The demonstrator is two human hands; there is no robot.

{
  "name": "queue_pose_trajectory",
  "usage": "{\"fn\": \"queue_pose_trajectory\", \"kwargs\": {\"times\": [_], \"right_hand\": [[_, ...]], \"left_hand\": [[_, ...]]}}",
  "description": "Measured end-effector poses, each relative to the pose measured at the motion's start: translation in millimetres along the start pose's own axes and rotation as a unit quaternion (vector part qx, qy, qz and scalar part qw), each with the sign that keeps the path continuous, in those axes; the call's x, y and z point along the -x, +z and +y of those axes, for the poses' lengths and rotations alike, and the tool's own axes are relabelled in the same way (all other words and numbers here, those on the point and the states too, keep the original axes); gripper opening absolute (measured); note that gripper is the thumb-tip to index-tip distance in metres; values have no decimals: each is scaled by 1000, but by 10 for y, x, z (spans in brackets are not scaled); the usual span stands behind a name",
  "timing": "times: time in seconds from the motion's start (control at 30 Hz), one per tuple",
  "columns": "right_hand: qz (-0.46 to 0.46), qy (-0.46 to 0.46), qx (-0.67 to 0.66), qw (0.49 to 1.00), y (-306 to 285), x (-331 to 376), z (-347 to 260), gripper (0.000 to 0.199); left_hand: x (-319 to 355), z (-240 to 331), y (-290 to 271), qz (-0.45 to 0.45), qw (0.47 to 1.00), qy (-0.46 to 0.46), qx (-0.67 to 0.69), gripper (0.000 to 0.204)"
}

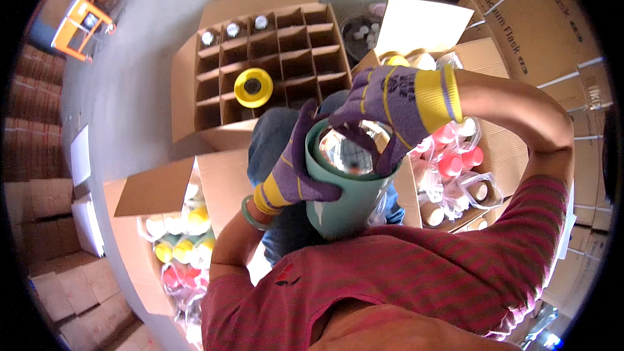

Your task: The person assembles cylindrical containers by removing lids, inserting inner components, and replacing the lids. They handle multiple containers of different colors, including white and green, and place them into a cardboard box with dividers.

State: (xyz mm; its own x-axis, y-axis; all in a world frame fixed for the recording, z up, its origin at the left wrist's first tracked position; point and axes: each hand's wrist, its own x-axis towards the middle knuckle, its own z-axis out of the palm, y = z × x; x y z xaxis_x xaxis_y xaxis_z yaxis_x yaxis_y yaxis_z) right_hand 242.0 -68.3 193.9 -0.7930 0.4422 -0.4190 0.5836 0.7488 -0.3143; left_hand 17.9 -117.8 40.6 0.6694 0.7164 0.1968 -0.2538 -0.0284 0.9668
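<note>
A teal cylindrical flask casing [344, 205] stands in my lap, its wide mouth toward me. Inside the mouth shows a shiny, mirror-like silver liner [344, 153] with a rounded end. My left hand [299, 172], in a purple and yellow glove, wraps round the casing's left side near the rim. From above, my gloved right hand [393, 104] reaches over the mouth, fingers and thumb curled about the silver liner at the rim. The palm side of the right hand is hidden.
Ahead stands a divided carton [273, 58] with several silver-topped pieces and a yellow ring-shaped part [253, 88]. Open cartons of bagged, coloured flasks flank me, left [153, 195] and right [507, 156]. A dark basin [357, 36] holds small white pieces. Stacked boxes [533, 26] rise at right.
</note>
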Motion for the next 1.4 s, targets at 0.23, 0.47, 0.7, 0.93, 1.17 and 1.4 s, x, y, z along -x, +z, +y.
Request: {"fn": "queue_pose_trajectory", "kwargs": {"times": [0.23,0.47,0.7,0.93,1.17,1.4], "right_hand": [[-23,-5,-56,998,-19,15,-25,78],[-236,155,-30,959,-125,-53,-293,83],[-104,-71,13,992,110,-22,-97,88],[-220,-48,61,972,221,-232,-125,70],[-80,-72,75,991,583,-75,-137,37],[-221,29,-28,974,825,-106,-90,54]], "left_hand": [[-62,-67,24,-17,999,6,45,148],[-148,-45,53,-63,997,15,38,147],[-140,-86,48,-73,993,25,85,150],[-71,-207,28,-83,996,29,-9,148],[-40,-405,246,-81,994,33,59,149],[-88,-469,269,-78,995,42,42,149]]}}
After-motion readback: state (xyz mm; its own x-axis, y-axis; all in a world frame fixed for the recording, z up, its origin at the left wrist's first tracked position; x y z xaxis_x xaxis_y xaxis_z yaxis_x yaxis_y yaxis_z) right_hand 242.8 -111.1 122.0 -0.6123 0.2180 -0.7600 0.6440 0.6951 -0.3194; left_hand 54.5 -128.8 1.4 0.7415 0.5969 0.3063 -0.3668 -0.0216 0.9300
